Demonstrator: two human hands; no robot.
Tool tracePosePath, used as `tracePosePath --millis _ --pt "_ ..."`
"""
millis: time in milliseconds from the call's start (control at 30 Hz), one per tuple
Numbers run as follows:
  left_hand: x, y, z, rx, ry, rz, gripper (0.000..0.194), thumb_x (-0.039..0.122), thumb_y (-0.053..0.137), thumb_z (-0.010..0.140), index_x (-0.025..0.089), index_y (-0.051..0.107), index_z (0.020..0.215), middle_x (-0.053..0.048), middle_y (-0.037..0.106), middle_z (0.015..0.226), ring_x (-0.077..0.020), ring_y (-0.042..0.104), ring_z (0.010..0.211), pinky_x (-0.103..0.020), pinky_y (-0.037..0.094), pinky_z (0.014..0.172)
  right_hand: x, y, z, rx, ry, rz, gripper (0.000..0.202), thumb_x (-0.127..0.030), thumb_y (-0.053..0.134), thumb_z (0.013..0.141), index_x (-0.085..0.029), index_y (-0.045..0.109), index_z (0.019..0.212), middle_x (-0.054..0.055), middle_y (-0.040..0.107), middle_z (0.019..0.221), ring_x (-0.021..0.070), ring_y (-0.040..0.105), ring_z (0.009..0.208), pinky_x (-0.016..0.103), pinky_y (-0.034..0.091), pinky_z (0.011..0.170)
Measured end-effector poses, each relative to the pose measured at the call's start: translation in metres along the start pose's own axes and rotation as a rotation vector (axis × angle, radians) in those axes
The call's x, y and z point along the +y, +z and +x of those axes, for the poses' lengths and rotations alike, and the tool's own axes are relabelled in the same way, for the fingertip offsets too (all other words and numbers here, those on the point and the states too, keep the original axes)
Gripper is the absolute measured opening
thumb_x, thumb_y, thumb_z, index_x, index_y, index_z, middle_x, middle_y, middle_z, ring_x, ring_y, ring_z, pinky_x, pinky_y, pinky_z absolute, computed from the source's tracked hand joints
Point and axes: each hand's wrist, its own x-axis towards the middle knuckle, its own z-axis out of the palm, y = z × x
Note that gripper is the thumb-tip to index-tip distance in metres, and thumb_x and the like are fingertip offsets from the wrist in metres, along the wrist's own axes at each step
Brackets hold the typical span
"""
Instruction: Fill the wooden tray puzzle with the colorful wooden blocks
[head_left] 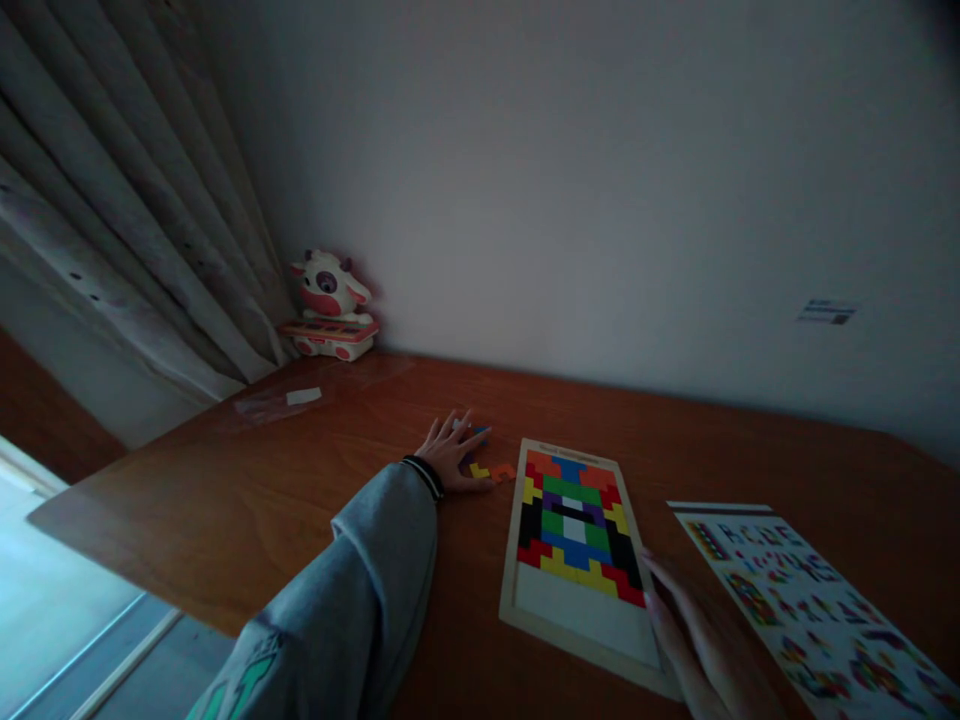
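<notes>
My left hand reaches over several loose puzzle pieces, its fingers spread and nothing gripped. Around it show a yellow piece, an orange piece and part of a blue piece; others are partly hidden under the fingers. To the right lies a wooden block-puzzle board, filled in its upper part with red, yellow, green, blue, black, purple, orange and white pieces. Its lower strip is bare. My right hand lies along the board's right edge, fingers stretched out and fingertips against the frame.
A printed pattern sheet lies right of the board on the brown table. At the back left stands a cow toy with a keyboard. Clear plastic with a white label lies nearby. A curtain hangs at the left, a wall behind.
</notes>
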Motion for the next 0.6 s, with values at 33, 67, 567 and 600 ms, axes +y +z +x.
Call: tracePosePath --millis 33,67,567,600 --pt "-0.003 0.001 0.005 -0.019 0.038 0.001 0.096 0.082 0.056 0.070 0.036 0.031 0.150 -0.011 0.017 0.161 -0.0466 0.018 0.144 -0.070 0.014 0.110 0.001 0.000 0.000 -0.002 0.002 -0.001 0.047 -0.044 0.041 0.094 -0.036 0.044 0.141 0.004 0.059 0.138 0.0296 0.060 0.120 0.051 0.055 0.097" --pt "-0.005 0.002 0.009 -0.029 0.075 0.004 0.090 0.080 0.054 0.073 0.037 0.033 0.149 -0.010 0.019 0.161 -0.0453 0.019 0.144 -0.069 0.014 0.111 0.001 -0.001 0.000 -0.017 0.005 -0.003 0.047 -0.044 0.041 0.095 -0.036 0.044 0.141 0.003 0.059 0.137 0.0295 0.060 0.120 0.051 0.055 0.097" --pt "0.022 0.004 -0.029 -0.001 0.306 -0.006 0.046 0.043 0.044 0.099 0.040 0.040 0.144 -0.005 0.027 0.159 -0.0346 0.027 0.145 -0.063 0.022 0.114 0.005 -0.008 0.080 -0.071 0.126 0.114 0.042 -0.050 0.041 0.097 -0.024 0.054 0.128 0.011 0.065 0.127 0.0274 0.061 0.117 0.050 0.049 0.101" --pt "0.024 0.004 -0.032 -0.009 0.294 -0.001 0.046 0.044 0.043 0.099 0.039 0.041 0.144 -0.006 0.028 0.158 -0.0348 0.027 0.145 -0.063 0.023 0.114 0.008 -0.005 0.092 -0.059 0.133 0.134 0.043 -0.051 0.041 0.097 -0.022 0.054 0.126 0.012 0.065 0.125 0.0274 0.062 0.116 0.050 0.049 0.101"
